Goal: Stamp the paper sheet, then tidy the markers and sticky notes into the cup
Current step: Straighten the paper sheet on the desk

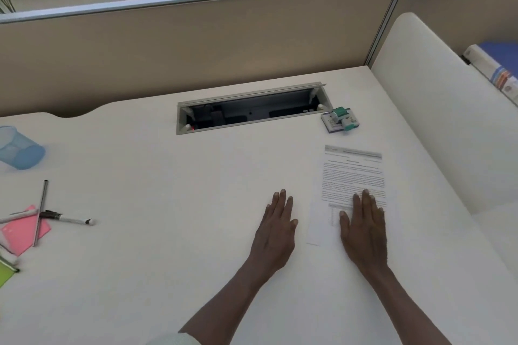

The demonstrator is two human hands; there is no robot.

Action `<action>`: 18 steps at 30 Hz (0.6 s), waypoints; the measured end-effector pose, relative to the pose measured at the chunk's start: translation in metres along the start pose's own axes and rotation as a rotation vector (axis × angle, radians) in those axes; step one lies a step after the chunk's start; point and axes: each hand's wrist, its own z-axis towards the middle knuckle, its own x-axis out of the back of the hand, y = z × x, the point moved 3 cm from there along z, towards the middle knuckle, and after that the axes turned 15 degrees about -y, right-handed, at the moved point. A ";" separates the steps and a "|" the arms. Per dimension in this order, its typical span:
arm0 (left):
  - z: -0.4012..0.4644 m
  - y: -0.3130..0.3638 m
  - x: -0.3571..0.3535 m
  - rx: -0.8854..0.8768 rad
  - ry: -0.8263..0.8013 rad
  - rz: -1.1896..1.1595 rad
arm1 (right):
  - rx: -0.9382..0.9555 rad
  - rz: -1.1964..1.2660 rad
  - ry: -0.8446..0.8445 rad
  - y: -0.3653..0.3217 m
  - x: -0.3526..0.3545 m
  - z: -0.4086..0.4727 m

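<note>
Both hands lie flat with fingers spread and holding nothing: the left hand on the bare table, the right hand pressing the sheet's lower half. The stamp sits beyond the sheet on its pad. Best to keep one palm pinning the sheet, take the stamp with the other, and press straight down.

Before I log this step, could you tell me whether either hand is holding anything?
Nothing is held. The left hand lies flat on the desk; the right hand rests flat on the paper sheet.
</note>
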 end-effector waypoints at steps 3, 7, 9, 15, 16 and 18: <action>-0.006 -0.019 0.010 0.033 0.024 -0.011 | 0.043 -0.013 -0.013 -0.027 -0.008 -0.003; -0.017 -0.046 0.020 0.083 0.050 -0.021 | 0.119 -0.036 -0.039 -0.064 -0.020 -0.008; -0.023 -0.060 0.024 0.115 0.065 -0.026 | 0.156 -0.044 -0.050 -0.083 -0.026 -0.010; -0.042 -0.099 0.040 0.167 0.117 -0.016 | 0.261 -0.078 -0.103 -0.138 -0.045 -0.010; -0.045 -0.105 0.042 0.171 0.128 -0.008 | 0.275 -0.083 -0.112 -0.147 -0.048 -0.009; -0.052 -0.118 0.048 0.190 0.154 0.006 | 0.300 -0.100 -0.137 -0.166 -0.054 -0.009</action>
